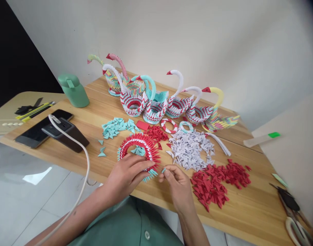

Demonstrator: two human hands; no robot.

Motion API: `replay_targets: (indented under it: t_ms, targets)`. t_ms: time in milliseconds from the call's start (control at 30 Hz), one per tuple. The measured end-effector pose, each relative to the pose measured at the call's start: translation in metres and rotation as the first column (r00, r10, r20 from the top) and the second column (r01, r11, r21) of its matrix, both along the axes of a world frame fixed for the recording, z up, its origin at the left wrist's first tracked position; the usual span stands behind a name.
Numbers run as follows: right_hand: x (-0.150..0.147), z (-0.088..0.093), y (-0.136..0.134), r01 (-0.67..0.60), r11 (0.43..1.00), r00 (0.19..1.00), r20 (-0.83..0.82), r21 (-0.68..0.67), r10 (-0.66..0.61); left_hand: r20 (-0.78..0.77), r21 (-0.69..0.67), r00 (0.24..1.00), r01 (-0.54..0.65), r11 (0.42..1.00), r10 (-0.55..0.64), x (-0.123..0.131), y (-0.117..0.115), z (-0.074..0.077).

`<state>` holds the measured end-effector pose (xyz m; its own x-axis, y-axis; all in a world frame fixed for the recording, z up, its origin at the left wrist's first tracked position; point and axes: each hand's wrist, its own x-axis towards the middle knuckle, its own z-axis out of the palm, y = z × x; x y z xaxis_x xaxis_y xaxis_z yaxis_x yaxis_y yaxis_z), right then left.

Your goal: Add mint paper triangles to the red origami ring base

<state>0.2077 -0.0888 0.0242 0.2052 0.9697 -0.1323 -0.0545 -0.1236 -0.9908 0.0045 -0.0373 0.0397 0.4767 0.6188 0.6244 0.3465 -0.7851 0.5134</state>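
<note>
A wooden counter (248,213) stands beside pale walls (210,37) over glossy tiles (15,198); the left hand (127,172) grips a spiky ring (153,150), the right hand (176,179), apparently, a blue piece (163,170).

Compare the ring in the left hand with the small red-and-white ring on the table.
The held ring is larger than the small ring. The held ring bristles with pointed pieces; the small ring looks much smoother. The held ring shows light blue besides red and white; the small ring shows only red and white. Both have open centres.
</note>
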Motion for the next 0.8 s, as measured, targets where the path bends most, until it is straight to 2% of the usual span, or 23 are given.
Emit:
replay_targets:
  t_ms: [300, 633, 800]
  targets:
    - [-0.003, -0.002, 0.003, 0.005, 1.000, 0.982, -0.186, -0.021, -0.009, 0.001, -0.007, 1.000, -0.004, 1.000, 0.004, 0.002, -0.001, 0.002]
    - [-0.002, 0.005, 0.004, 0.037, 0.993, 0.998, 0.054, 0.116, -0.044, -0.015, -0.012, 0.999, -0.041, 0.999, 0.041, -0.005, 0.001, 0.001]
    - [-0.004, 0.008, 0.003, 0.048, 0.993, 0.990, 0.127, 0.110, -0.062, -0.012, -0.025, 0.999, -0.048, 0.999, 0.047, -0.006, 0.001, -0.002]
